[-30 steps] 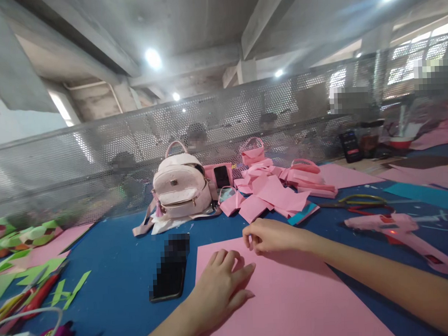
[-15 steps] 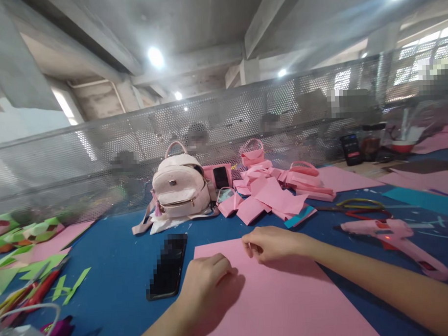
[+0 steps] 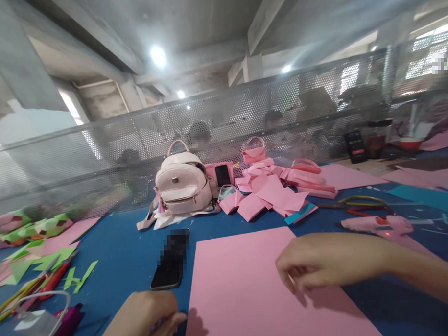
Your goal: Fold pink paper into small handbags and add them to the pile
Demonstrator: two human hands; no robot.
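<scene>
A large pink paper sheet (image 3: 243,285) lies flat on the blue table. My right hand (image 3: 319,262) is over its right side, palm down, fingers loosely bent and nothing held; its shadow falls on the sheet. Just off the sheet's left edge is my left hand (image 3: 148,315), low in the view, with loosely curled fingers, a gap at the thumb and nothing in it. A dark phone (image 3: 170,263) lies beyond my left hand, left of the sheet. To the right of my right hand lies a pink glue gun (image 3: 380,225) with a small red light, its handle partly covered by my forearm.
A white backpack (image 3: 184,184) and a heap of pink paper pieces (image 3: 269,188) stand behind the sheet. Scissors (image 3: 365,202) lie at right. At left are green paper scraps (image 3: 84,276), red-handled cutters (image 3: 58,274) and a white charger (image 3: 36,324). A perforated metal screen (image 3: 226,121) borders the back.
Both hands have come back from the sheet's far part toward me. The left moved down and left off the sheet, the right down and right. The sheet's far edge is now uncovered.
</scene>
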